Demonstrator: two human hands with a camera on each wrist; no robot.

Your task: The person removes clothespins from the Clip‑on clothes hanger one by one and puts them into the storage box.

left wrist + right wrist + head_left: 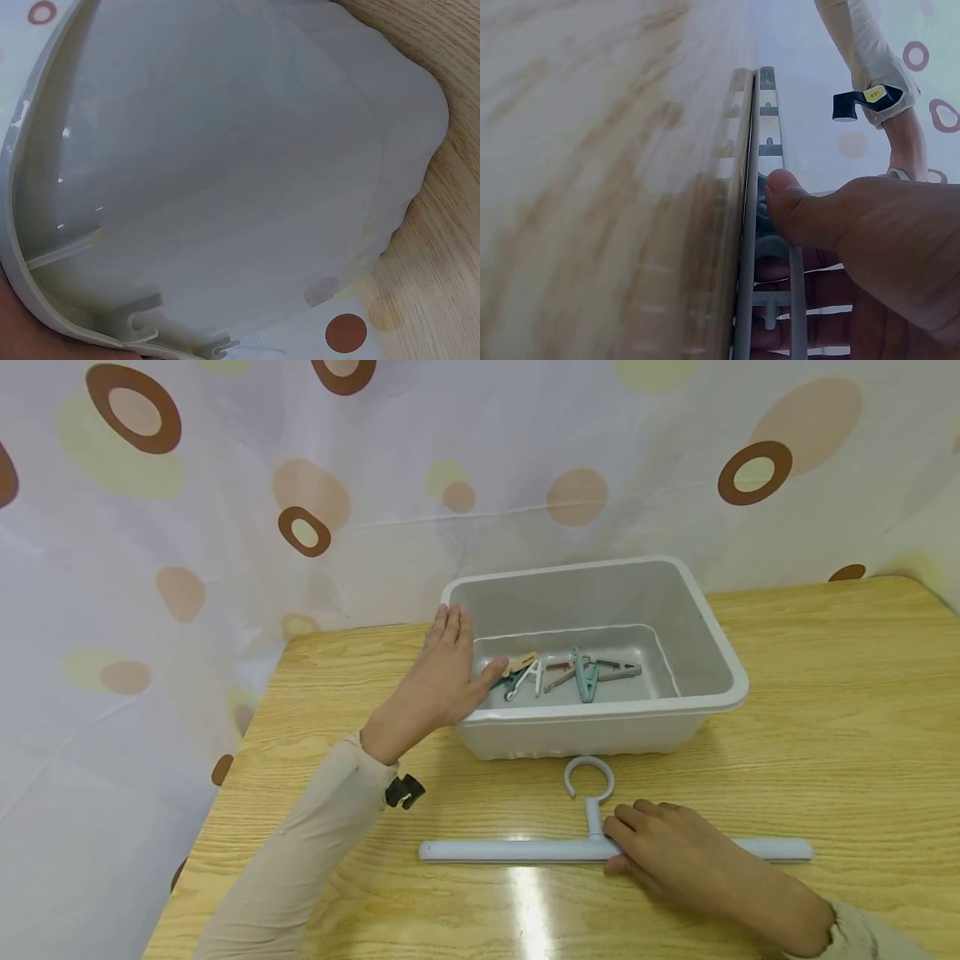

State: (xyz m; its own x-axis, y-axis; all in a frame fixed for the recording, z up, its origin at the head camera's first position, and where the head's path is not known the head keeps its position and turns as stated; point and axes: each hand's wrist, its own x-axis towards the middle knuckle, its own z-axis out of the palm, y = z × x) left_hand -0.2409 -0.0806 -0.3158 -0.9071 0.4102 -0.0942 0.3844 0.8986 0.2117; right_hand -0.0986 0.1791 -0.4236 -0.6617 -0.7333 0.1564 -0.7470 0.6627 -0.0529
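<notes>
A pale grey plastic hanger with a straight bar and a ring-like hook lies on the table. My right hand grips its bar just right of the hook stem. In the right wrist view the thumb presses one side of the ribbed bar, fingers behind it. Behind the hanger stands a light grey plastic basin. My left hand rests over its left rim, fingers straight and thumb reaching inside. Several clothespins in teal, white, tan, brown and grey lie on the basin floor.
The wooden table extends to both sides of the basin. A white curtain with brown and peach circles hangs behind its far edge. On the left wrist sits a black buckle.
</notes>
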